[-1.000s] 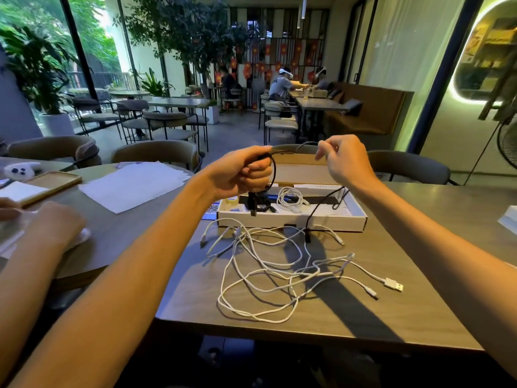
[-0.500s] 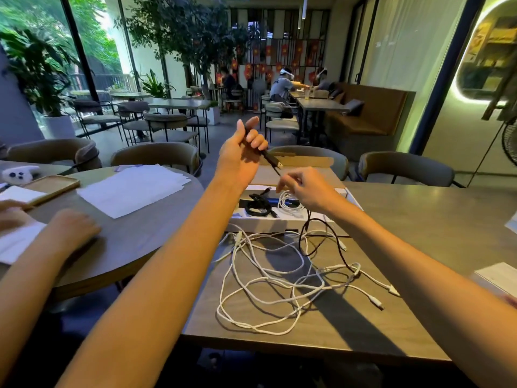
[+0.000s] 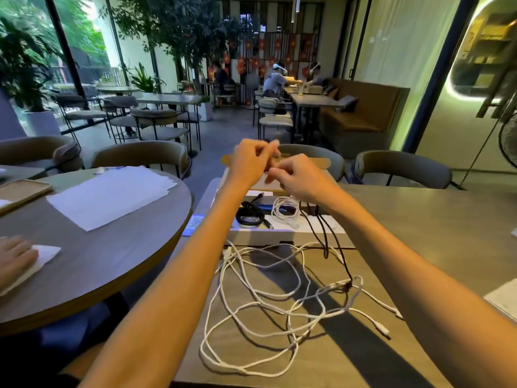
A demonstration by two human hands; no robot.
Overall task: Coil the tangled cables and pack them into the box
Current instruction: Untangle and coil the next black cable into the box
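L hand (image 3: 250,163) & R hand (image 3: 303,182) pinch thin black cable (image 3: 325,249)

White papers (image 3: 112,197) on a round table (image 3: 112,261); grey chairs (image 3: 140,154) behind — plants (image 3: 19,68) beyond.

White cable tangle (image 3: 265,289) in front of the box (image 3: 279,238); bare tabletop (image 3: 433,219) rightward.

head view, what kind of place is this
Probably a café or lounge: rows of grey padded chairs at grey tables, a long brown upholstered bench and tall potted green trees indoors.
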